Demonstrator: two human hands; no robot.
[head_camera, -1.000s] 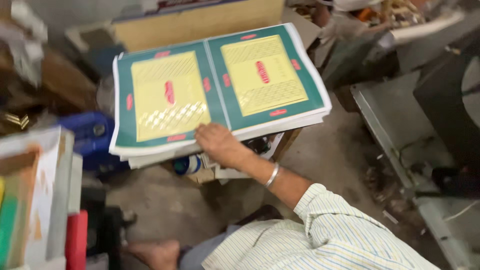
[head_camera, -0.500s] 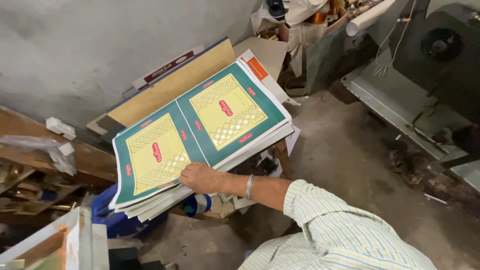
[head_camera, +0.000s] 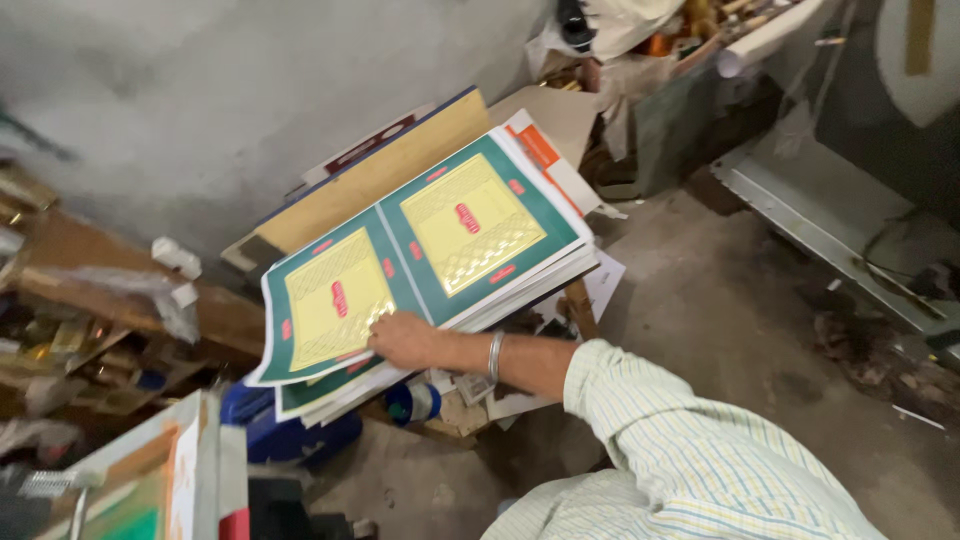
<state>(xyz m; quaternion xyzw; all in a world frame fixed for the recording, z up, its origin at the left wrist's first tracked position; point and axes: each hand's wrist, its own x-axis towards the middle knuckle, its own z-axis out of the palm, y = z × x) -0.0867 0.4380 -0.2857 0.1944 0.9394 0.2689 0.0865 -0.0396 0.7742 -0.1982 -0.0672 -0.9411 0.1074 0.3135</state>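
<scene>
Green-and-yellow printed sheets (head_camera: 420, 265) lie in a thick stack across the middle of the frame, tilted so the far corner rises toward the upper right and the near corner sags at the lower left. One hand (head_camera: 400, 338), reaching out of a striped sleeve (head_camera: 690, 450) with a metal bangle (head_camera: 494, 355) at the wrist, lies on the near edge of the stack, fingers closed over the top sheets with the thumb side underneath; I judge it the right hand, though only one arm shows, and the other hand is out of view. A brown board (head_camera: 385, 170) leans behind the stack against the grey wall (head_camera: 200, 90), and a blue container (head_camera: 290, 425) sits beneath the drooping corner. To handle the stack well, the grip likely wants to sit deeper under the sagging lower-left edges, since the loose sheets there are fanning apart and could slide off.
</scene>
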